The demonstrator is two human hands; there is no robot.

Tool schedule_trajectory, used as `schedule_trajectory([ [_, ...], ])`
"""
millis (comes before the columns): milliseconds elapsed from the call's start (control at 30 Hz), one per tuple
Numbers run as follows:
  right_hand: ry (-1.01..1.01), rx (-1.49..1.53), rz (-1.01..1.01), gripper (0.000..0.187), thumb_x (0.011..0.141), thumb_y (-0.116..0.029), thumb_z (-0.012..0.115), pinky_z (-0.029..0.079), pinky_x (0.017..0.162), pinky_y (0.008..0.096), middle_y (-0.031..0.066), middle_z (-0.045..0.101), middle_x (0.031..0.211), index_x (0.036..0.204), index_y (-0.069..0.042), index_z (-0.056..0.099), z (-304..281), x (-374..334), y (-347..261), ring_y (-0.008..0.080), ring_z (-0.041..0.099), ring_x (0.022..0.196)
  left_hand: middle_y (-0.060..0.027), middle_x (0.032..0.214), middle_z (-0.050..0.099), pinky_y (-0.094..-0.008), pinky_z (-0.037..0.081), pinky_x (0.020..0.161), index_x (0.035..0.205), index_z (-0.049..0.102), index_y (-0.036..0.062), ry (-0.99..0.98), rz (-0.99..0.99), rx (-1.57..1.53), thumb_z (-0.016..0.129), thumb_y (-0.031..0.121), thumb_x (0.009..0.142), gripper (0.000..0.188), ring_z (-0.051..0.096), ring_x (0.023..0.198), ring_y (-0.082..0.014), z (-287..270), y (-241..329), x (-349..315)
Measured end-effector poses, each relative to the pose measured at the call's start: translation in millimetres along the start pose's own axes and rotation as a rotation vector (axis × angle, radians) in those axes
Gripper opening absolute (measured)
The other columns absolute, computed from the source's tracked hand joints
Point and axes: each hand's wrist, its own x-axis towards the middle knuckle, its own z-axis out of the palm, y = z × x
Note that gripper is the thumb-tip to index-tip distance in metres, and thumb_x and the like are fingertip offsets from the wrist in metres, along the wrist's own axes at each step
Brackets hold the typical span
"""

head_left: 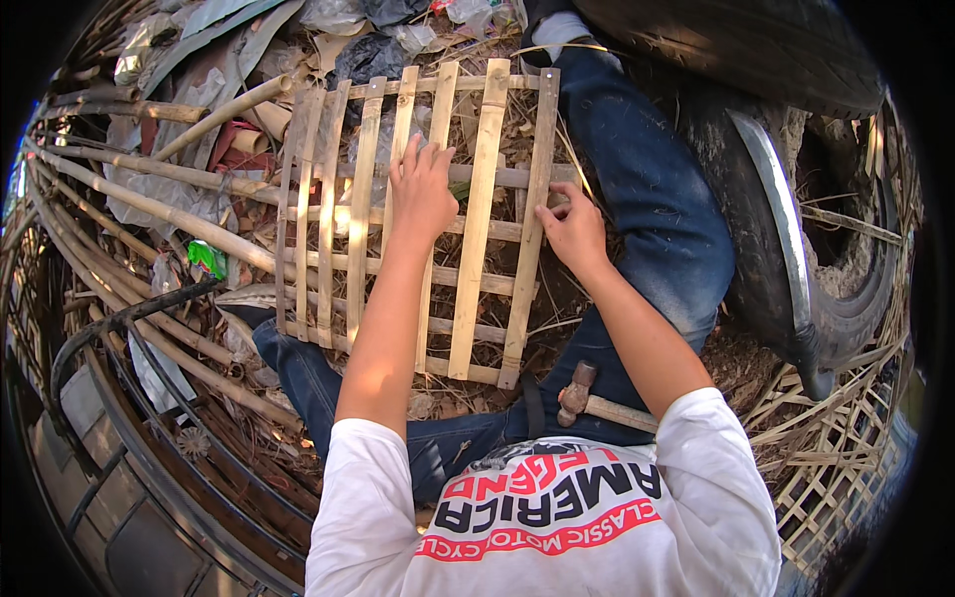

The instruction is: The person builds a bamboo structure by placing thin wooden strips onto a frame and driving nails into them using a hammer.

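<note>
A bamboo lattice panel lies across my legs, long upright slats crossing several horizontal strips. Dark nail heads show at some joints along its top. My left hand rests on the panel's upper middle, fingers spread over a slat and nothing visibly held. At the panel's right edge my right hand is closed, with thumb and forefinger against the outermost slat; the undersides of the fingers are hidden. A hammer with a wooden handle lies on my lap, its metal head toward the panel.
Bamboo poles spread out at the left, above a dark metal frame. Large black tyres stand at the right beside my jeans-clad leg. Plastic scraps litter the far ground. Another woven lattice lies lower right.
</note>
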Motion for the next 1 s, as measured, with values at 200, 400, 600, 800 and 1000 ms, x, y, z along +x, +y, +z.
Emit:
schedule_trajectory([
  [200, 0.055, 0.005, -0.054, 0.037, 0.082, -0.017, 0.073, 0.053, 0.071, 0.0435, 0.0107, 0.071, 0.079, 0.115, -0.005, 0.063, 4, 3, 7, 0.0328, 0.069, 0.077, -0.0141, 0.148, 0.044, -0.0587, 0.013, 0.120, 0.115, 0.069, 0.0140, -0.238, 0.200, 0.123, 0.076, 0.015, 0.074, 0.042, 0.018, 0.151, -0.0327, -24, 5, 29],
  [400, 0.091, 0.014, -0.106, 0.037, 0.080, -0.015, 0.074, 0.052, 0.067, 0.0410, 0.0081, 0.069, 0.077, 0.115, -0.005, 0.066, 7, -2, 3, 0.0289, 0.067, 0.070, -0.0101, 0.115, 0.066, -0.0603, 0.028, 0.114, 0.098, 0.066, 0.0100, -0.148, 0.363, 0.290, 0.071, 0.016, 0.082, 0.018, 0.039, 0.141, -0.0301, 4, -12, 29],
  [600, 0.098, 0.033, -0.124, 0.038, 0.079, -0.014, 0.076, 0.051, 0.064, 0.0386, 0.0055, 0.069, 0.076, 0.115, -0.004, 0.067, 6, -1, 9, 0.0238, 0.065, 0.065, -0.0078, 0.101, 0.069, -0.0578, 0.042, 0.103, 0.096, 0.064, 0.0083, -0.088, 0.377, 0.213, 0.070, 0.019, 0.083, 0.018, 0.046, 0.137, -0.0284, 11, -14, 22],
  [800, 0.055, 0.067, -0.117, 0.040, 0.078, -0.013, 0.076, 0.051, 0.063, 0.0356, 0.0052, 0.069, 0.076, 0.115, -0.003, 0.066, 5, 1, 8, 0.0200, 0.062, 0.062, -0.0093, 0.095, 0.071, -0.0530, 0.046, 0.097, 0.107, 0.069, 0.0063, -0.030, 0.437, 0.232, 0.064, 0.012, 0.085, 0.023, 0.052, 0.131, -0.0299, 16, -22, 23],
  [1000, 0.042, 0.101, -0.146, 0.040, 0.077, -0.009, 0.076, 0.051, 0.063, 0.0337, 0.0068, 0.068, 0.077, 0.115, -0.001, 0.064, 6, 3, 14, 0.0186, 0.062, 0.063, -0.0090, 0.092, 0.072, -0.0498, 0.045, 0.097, 0.118, 0.070, 0.0064, 0.011, 0.487, 0.324, 0.059, 0.010, 0.086, 0.033, 0.055, 0.128, -0.0292, 12, -20, 24],
])
